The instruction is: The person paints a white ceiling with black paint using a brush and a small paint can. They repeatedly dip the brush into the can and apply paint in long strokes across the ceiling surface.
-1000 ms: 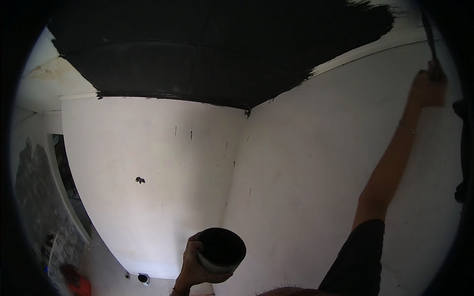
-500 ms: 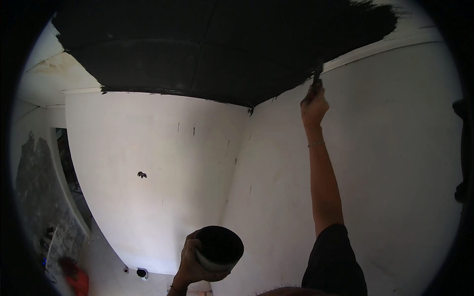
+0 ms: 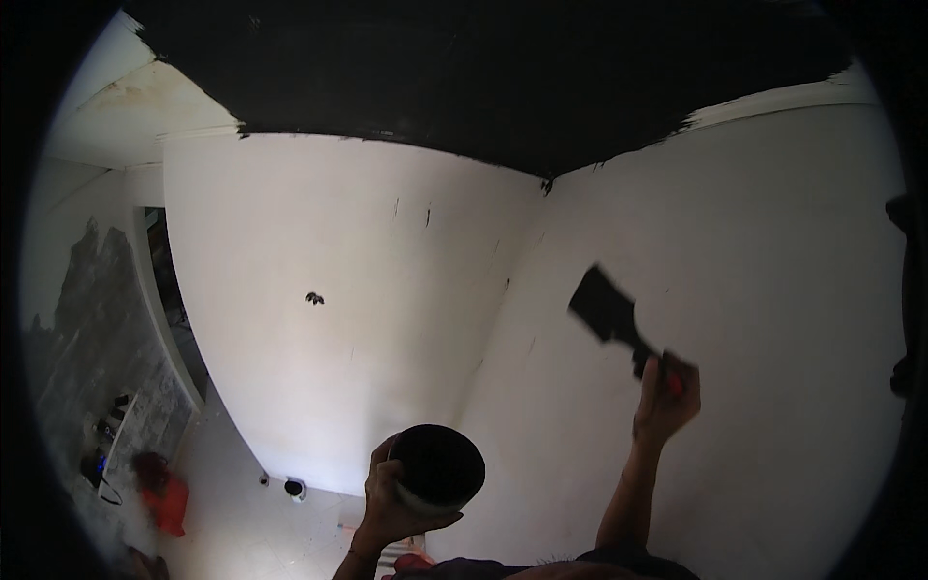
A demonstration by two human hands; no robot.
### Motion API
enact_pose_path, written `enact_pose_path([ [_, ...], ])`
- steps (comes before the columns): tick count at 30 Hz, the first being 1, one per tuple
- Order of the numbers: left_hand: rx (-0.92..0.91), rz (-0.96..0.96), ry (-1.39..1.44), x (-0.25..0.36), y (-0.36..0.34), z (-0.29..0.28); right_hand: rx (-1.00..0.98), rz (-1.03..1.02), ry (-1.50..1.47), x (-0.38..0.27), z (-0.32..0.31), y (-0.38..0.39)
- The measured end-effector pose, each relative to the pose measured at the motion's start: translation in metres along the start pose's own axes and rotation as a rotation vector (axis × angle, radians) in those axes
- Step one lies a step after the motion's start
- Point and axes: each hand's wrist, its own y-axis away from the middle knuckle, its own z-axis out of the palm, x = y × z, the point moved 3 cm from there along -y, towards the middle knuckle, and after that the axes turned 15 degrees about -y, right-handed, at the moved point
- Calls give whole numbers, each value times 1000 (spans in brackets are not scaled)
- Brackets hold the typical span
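My left hand, at the lower middle, is closed round a round pot with dark contents and a pale lower side. My right hand grips a wide black paintbrush with some red on the handle, its head tilted up and left, blurred, in front of the right white wall. Above, the ceiling is covered in black paint with ragged edges along the pale cornice. Dark marks sit at the wall corner.
The left white wall stands beside a dark doorway and a grey patched wall. Down on the tiled floor are a red item and a small container. A striped object lies partly hidden below me.
My right hand and brush have come down from the cornice to the middle of the right side. The view has shifted, so walls and ceiling sit higher and further right in frame.
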Motion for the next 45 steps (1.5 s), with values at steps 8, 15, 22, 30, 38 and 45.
enact_pose_path([
  [8, 50, 37, -152, -3, 12, 32, -37, 628, -263, -38, -17, 80],
  [15, 150, 77, -177, 28, -13, 100, -277, 699, -279, 4, -28, 68],
  [22, 128, 51, -189, 42, -21, 109, -613, 698, -288, 2, 2, 63],
  [30, -23, 108, -245, 14, -3, 106, -836, 629, -227, 19, 39, 101],
  [38, -161, -184, -48, 36, 16, 115, -853, 727, -180, 14, 22, 104],
  [45, -83, -12, -16, 58, 22, 123, -872, 635, -120, 1, 7, 104],
])
